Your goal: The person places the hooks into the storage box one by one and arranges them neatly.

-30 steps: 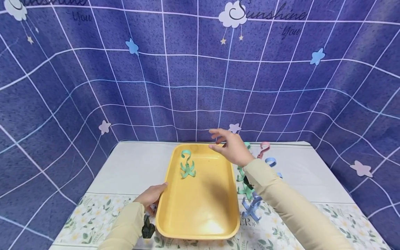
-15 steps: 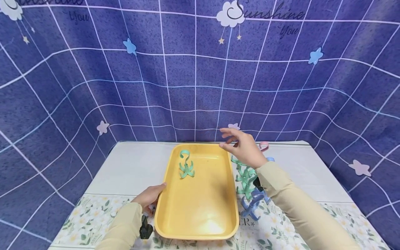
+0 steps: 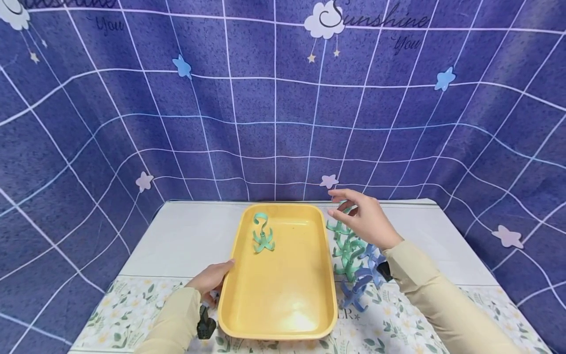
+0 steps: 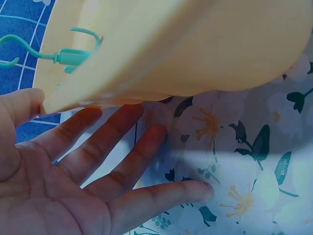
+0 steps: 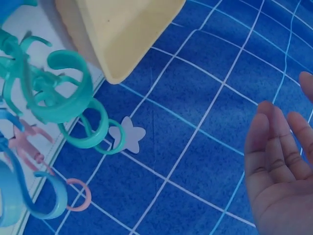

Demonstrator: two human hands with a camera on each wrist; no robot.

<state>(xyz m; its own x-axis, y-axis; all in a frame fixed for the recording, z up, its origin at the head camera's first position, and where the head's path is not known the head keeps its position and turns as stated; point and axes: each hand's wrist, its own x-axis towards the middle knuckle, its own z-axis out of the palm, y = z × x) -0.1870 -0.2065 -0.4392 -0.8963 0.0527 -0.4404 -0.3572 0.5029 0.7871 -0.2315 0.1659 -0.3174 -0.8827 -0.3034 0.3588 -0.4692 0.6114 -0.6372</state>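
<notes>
Your left hand point(image 3: 211, 279) lies with straight fingers against the near left edge of the yellow tray point(image 3: 283, 314), fingertips slipped just under its rim in the left wrist view point(image 4: 73, 161), so that grip is flat and released, steadying rather than clasping. Your right hand point(image 3: 366, 220) hovers empty above the far end of the row of hooks point(image 3: 351, 260), fingers loosely spread and grasping nothing; the right wrist view shows the palm point(image 5: 281, 166) in the air, apart from the green hooks point(image 5: 54, 93). One green hook point(image 3: 263, 235) already lies in the far left part of the tray. The rest, green, blue and a pink one point(image 5: 27, 147), lie on the worktop point(image 3: 185, 236) just right of the tray, prongs overlapping. That tangle is the main risk as I judge it: pinch one hook and its curved arms may drag a neighbour along, which could drop off on the way or slide toward the worktop's right edge. Coming down from above with spread fingers could also scatter the row. And since your left hand only leans on the tray, a knock from the right could shift it across the slick cloth.
</notes>
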